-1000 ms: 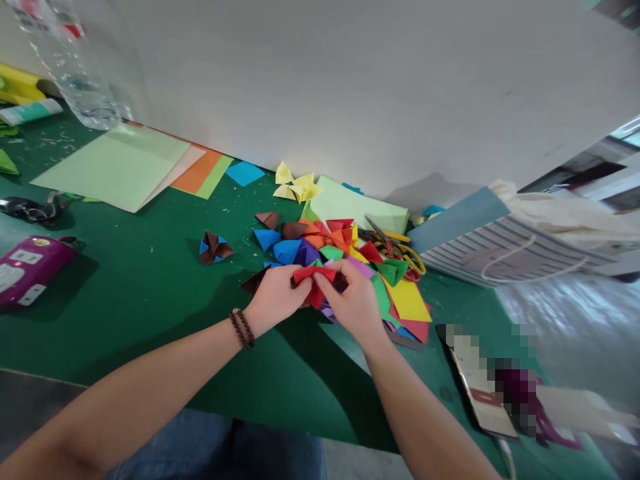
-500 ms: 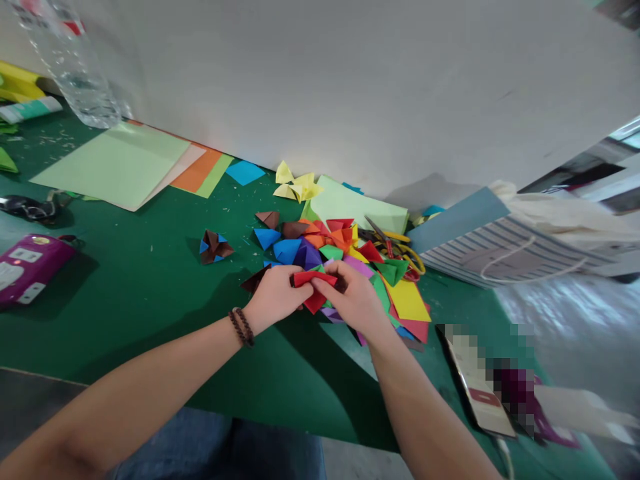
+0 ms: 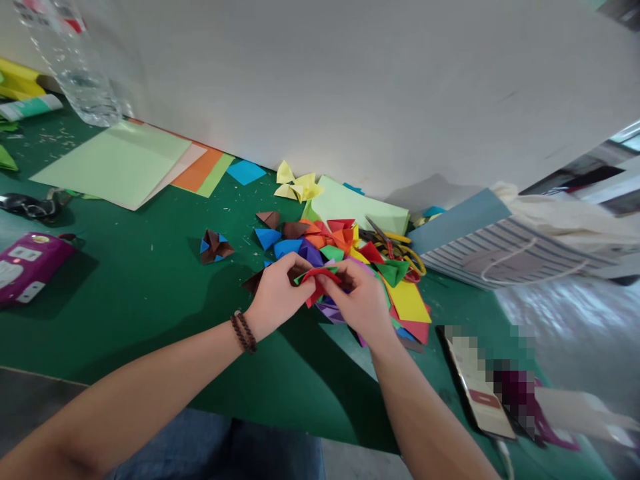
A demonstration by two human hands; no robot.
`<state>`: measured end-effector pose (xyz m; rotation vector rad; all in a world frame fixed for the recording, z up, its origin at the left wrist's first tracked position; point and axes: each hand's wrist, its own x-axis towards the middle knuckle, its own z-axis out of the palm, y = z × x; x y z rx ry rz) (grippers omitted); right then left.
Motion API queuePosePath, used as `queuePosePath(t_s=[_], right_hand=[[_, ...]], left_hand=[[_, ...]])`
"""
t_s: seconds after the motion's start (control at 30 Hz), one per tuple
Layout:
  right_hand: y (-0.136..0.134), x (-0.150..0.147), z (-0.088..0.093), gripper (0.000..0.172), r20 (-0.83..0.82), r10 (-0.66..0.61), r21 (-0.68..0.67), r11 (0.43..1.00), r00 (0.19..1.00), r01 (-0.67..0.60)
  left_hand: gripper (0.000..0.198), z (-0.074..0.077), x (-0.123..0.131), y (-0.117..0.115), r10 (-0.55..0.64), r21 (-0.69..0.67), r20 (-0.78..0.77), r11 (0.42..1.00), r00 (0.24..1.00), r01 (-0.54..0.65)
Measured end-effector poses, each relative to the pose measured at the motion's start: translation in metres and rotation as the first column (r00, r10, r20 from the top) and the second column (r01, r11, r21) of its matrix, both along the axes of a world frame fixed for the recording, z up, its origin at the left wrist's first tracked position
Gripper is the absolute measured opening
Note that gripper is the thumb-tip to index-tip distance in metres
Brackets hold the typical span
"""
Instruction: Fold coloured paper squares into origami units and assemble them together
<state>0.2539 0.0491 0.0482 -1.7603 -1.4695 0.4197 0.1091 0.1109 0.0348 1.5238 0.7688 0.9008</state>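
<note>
Red paper (image 3: 315, 287) prob. betw. L hand (image 3: 277, 297) & R hand (image 3: 359, 305) fingers (image 3: 334, 280).

No words can be read anywhere. The red-marked label (image 3: 70, 24) on the plastic water bottle (image 3: 85, 87), the white-and-green tube (image 3: 30, 107) just beside that bottle, and the pixelated card (image 3: 475, 380) well to the bottle's right are all too blurred to make out.
</note>
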Motion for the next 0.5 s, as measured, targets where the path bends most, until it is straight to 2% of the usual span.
queuePosePath(t_s=[0.13, 0.27, 0.5], right_hand=[[-0.0006, -0.0030, -0.0026, 0.018, -0.044, -0.006, 0.009, 1.000, 0.999, 0.006], [0.0007, -0.0062, -0.0048, 0.018, -0.097, 0.041, 0.045, 0.998, 0.994, -0.037], [0.0000, -0.0077, -0.0037, 0.016, -0.029, 0.032, 0.109, 0.994, 0.999, -0.029]], left_hand=[[0.012, -0.0010, 0.0003, -0.0002, 0.073, 0.100, -0.017, 0.992, 0.997, -0.071], [0.009, -0.0041, 0.0016, 0.0000, 0.061, 0.040, 0.035, 0.997, 0.998, -0.062], [0.011, -0.0030, 0.0022, -0.0005, 0.061, 0.028, 0.093, 0.998, 0.994, -0.064]])
